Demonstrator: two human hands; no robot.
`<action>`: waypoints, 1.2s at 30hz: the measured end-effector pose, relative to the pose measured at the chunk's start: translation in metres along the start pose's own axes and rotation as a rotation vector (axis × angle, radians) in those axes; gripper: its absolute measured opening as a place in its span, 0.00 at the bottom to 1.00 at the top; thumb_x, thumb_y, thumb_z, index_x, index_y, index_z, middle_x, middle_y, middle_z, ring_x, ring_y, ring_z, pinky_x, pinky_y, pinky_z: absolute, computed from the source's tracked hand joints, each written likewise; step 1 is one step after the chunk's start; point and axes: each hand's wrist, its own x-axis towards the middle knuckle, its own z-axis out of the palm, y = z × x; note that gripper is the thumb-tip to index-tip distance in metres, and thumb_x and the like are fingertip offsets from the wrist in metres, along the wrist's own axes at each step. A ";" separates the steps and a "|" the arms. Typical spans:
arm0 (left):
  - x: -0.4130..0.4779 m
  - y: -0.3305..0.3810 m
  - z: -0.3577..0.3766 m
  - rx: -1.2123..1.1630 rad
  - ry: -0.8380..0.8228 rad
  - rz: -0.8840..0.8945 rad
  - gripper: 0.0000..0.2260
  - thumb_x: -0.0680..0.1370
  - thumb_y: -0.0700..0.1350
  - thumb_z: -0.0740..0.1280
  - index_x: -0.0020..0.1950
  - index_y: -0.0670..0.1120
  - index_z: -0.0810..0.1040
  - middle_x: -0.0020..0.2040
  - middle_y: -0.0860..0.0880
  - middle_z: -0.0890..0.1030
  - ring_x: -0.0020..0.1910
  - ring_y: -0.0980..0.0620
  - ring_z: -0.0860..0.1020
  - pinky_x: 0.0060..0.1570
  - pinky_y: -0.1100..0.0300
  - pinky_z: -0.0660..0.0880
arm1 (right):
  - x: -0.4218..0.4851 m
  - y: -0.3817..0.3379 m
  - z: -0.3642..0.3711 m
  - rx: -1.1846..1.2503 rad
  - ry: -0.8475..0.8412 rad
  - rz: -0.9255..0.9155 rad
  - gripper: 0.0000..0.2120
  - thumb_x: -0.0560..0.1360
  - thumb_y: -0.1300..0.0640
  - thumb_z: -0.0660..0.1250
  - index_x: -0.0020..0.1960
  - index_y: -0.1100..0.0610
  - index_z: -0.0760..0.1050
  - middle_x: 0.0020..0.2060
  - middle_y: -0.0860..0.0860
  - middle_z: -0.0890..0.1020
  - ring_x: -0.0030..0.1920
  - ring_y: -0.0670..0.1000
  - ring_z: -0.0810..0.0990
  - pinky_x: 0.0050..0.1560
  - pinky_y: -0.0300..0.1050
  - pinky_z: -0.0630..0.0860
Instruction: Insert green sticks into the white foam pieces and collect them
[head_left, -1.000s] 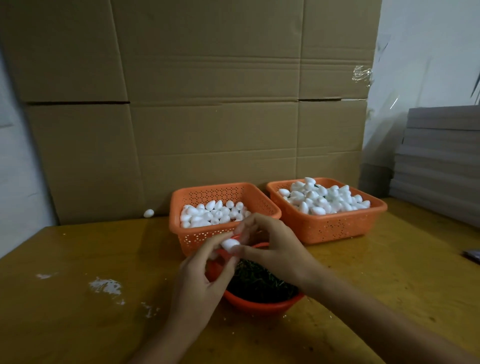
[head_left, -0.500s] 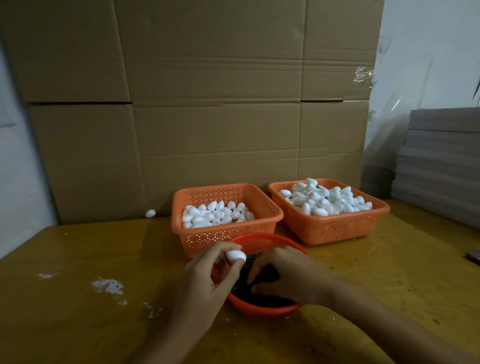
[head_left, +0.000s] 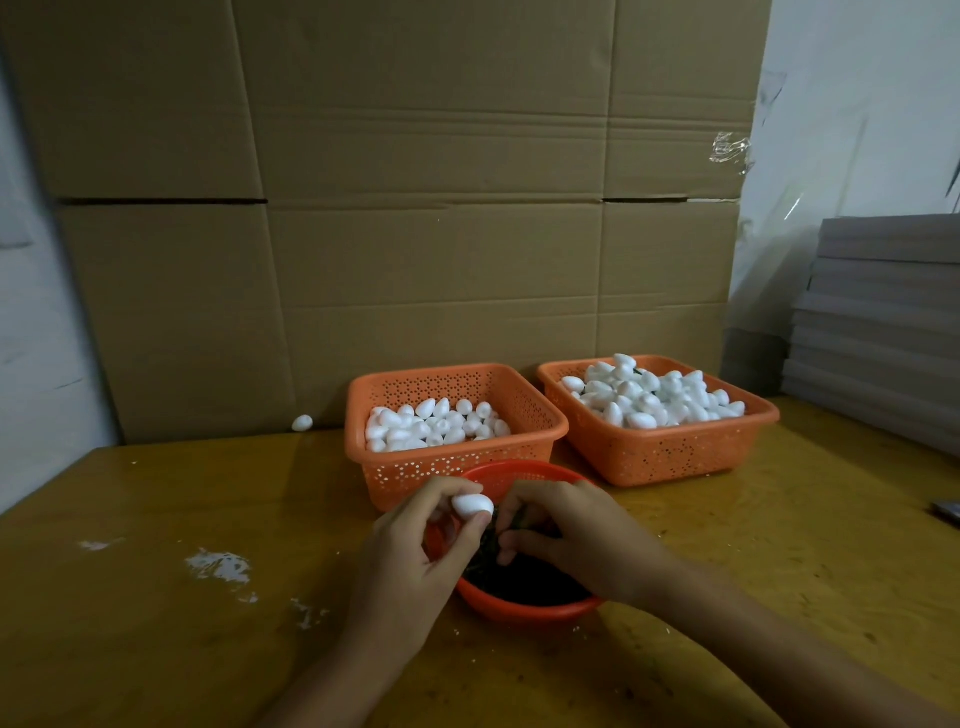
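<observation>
Cardboard (head_left: 415, 208) backed the yellow tabletop (head_left: 156, 623), flecked white; left hand (head_left: 410, 566) pinched a foam piece (head_left: 471, 505), right hand (head_left: 582, 540) pinched green sticks (head_left: 485, 543).

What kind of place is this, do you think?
Likely a small craft workshop or packing room: large cardboard boxes behind the table, orange baskets of white foam pieces, stacked grey sheets.

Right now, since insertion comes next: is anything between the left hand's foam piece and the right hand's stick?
Nothing visible. The left hand pinches the white egg-shaped foam piece beside the thin green stick the right hand pinches over the red bowl.
</observation>
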 end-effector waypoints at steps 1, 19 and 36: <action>0.000 0.000 0.000 0.002 0.001 0.000 0.09 0.78 0.55 0.69 0.56 0.55 0.82 0.52 0.64 0.82 0.55 0.60 0.81 0.48 0.71 0.75 | 0.000 0.000 0.000 0.009 -0.003 0.004 0.03 0.80 0.56 0.72 0.53 0.52 0.78 0.44 0.41 0.88 0.49 0.36 0.84 0.53 0.39 0.79; 0.001 -0.004 0.000 -0.002 -0.007 -0.003 0.10 0.78 0.56 0.69 0.56 0.54 0.82 0.52 0.63 0.83 0.56 0.58 0.81 0.48 0.69 0.76 | -0.001 -0.005 -0.001 -0.094 0.052 0.038 0.05 0.76 0.52 0.76 0.51 0.45 0.86 0.48 0.38 0.86 0.51 0.38 0.82 0.54 0.39 0.78; 0.001 -0.002 0.000 -0.008 -0.010 0.007 0.11 0.78 0.57 0.68 0.56 0.54 0.82 0.52 0.62 0.83 0.55 0.58 0.82 0.47 0.70 0.76 | -0.001 -0.006 0.000 -0.115 0.102 0.044 0.10 0.77 0.56 0.74 0.55 0.44 0.86 0.51 0.37 0.86 0.55 0.38 0.82 0.59 0.42 0.78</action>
